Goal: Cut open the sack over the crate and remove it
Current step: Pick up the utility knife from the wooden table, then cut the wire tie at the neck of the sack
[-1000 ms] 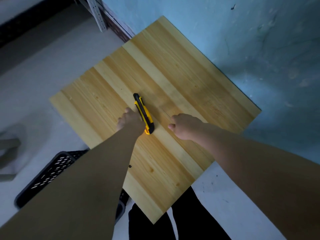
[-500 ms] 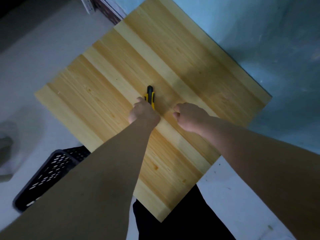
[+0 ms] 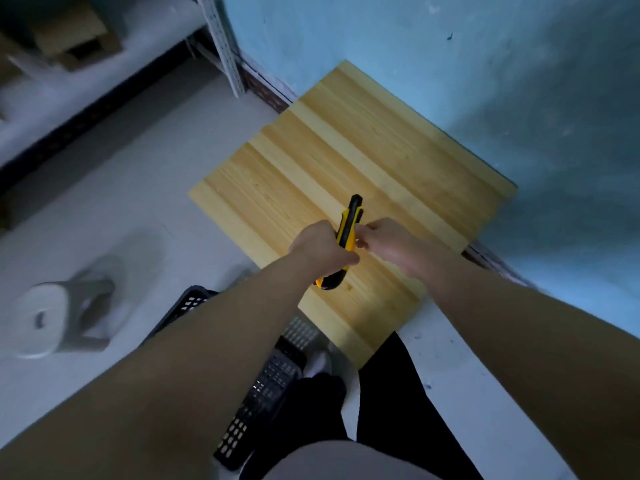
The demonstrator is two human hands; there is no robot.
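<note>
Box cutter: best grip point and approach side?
Grip the yellow mid-body of the box cutter, coming from its left long side, as the left hand does. The body is long and slim, black tip pointing away; the right hand pinches nearer the tip.

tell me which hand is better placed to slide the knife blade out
Right, probably. The left hand grips the utility knife round its body and steadies it, while the right hand pinches the knife's upper part, so it can likely work the blade.

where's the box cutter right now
Head view, centre: the box cutter is gripped in the left hand over the wooden table, with the right hand pinching its right edge.
</note>
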